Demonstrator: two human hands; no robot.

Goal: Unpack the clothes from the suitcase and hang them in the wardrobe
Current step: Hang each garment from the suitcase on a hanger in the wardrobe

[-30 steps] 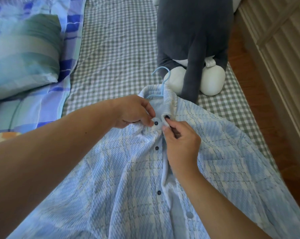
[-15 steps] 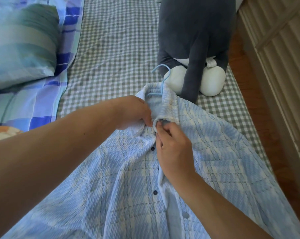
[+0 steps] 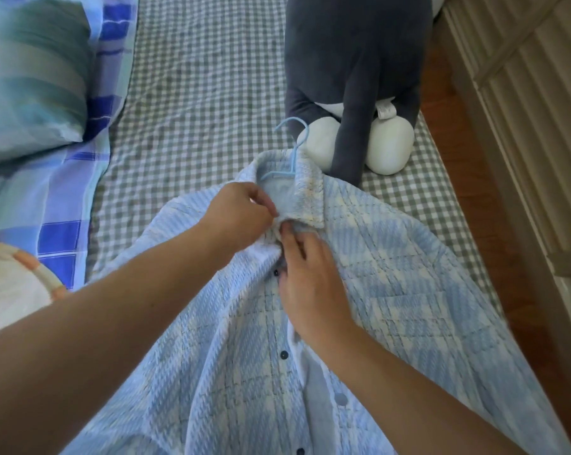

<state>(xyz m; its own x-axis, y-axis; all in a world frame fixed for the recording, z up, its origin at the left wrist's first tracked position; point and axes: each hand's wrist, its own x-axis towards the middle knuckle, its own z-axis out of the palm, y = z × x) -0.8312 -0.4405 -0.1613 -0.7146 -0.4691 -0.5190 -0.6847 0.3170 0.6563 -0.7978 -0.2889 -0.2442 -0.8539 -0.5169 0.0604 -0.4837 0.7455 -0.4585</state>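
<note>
Pale-blue checked cloth fills the lower half of the view: a quilted shirt (image 3: 392,290) lies spread, front up, on a bed, with a light-blue hanger (image 3: 292,149) inside its neck and the hook poking out past the collar (image 3: 307,198). Both of a person's hands meet at the top of the button line, just below that collar. The left hand (image 3: 241,215) has its fingers curled and pinches the left front edge of the shirt between thumb and fingertips. The right hand (image 3: 310,284) lies over the placket (image 3: 313,379), its fingers bent and closed on the fabric at the top button; the button itself is hidden beneath them. Lower down, the front stands apart, with dark buttons (image 3: 284,355) on one side and a pale snap on the white lining opposite.

Beyond the collar a grey-and-white plush toy (image 3: 356,77) sits on the grey gingham sheet (image 3: 195,93), its white feet just beside the hanger hook. A green-and-blue striped pillow (image 3: 31,77) rests at far left on a blue plaid cover (image 3: 64,192). Along the right edge run a strip of wooden floor (image 3: 468,159) and a pale slatted panel (image 3: 523,93).
</note>
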